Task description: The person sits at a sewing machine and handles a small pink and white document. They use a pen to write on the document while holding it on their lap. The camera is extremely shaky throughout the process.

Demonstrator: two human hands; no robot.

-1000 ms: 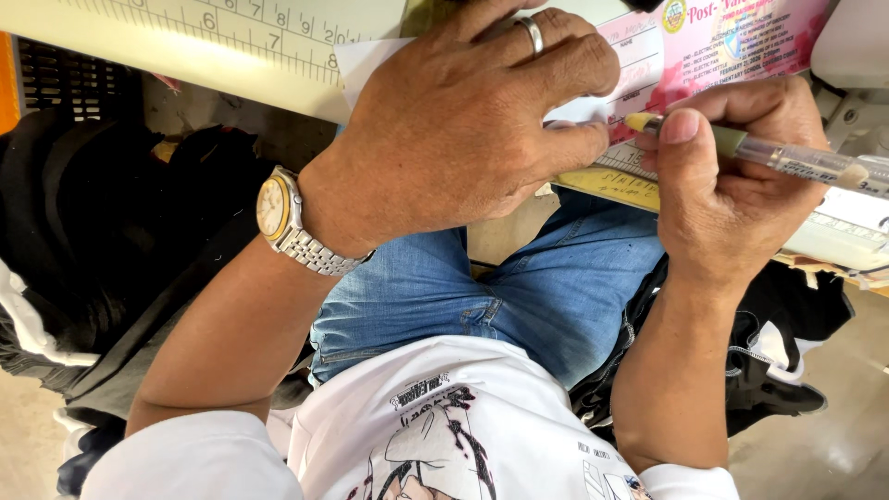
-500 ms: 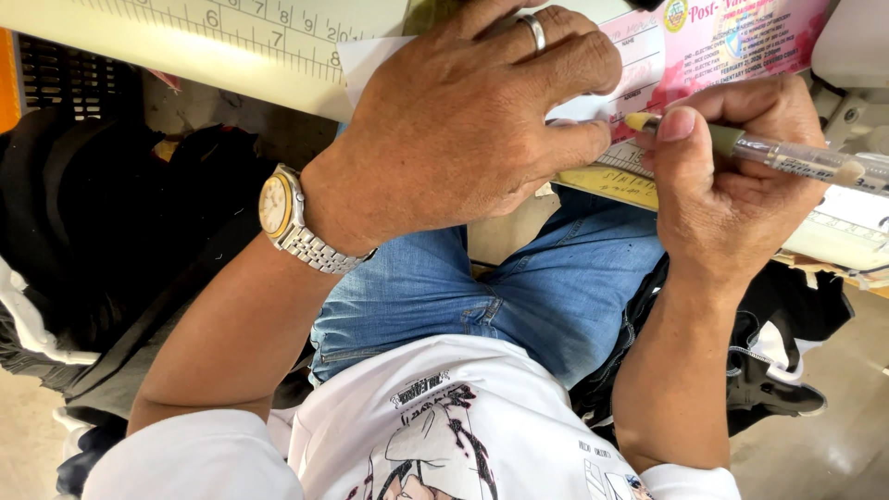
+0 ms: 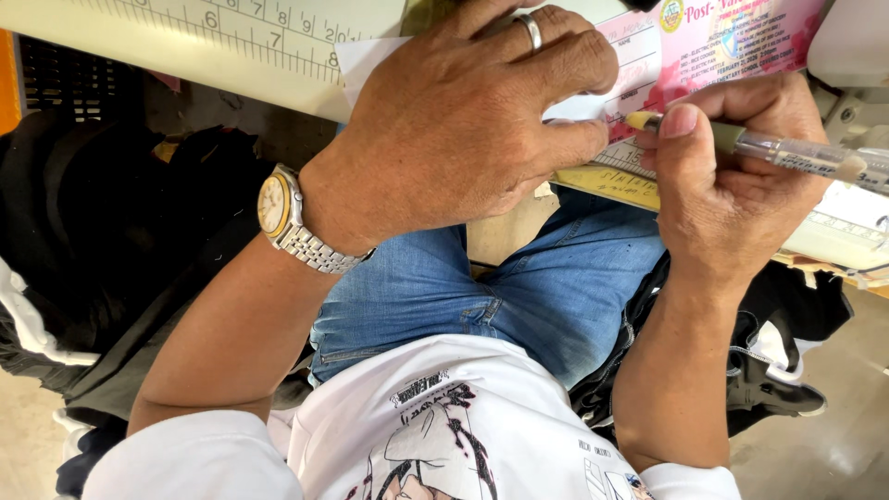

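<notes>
Pink form [image 3: 722, 42] pinned by left hand [image 3: 463, 120]; right hand [image 3: 732, 176] w/ pen [image 3: 787, 153].

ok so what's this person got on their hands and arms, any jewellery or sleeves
The left hand wears a plain silver ring on one finger, and a metal watch with a pale round dial and linked silver band sits on that wrist. The right hand is bare. Both arms are bare up to short white sleeves.
</notes>
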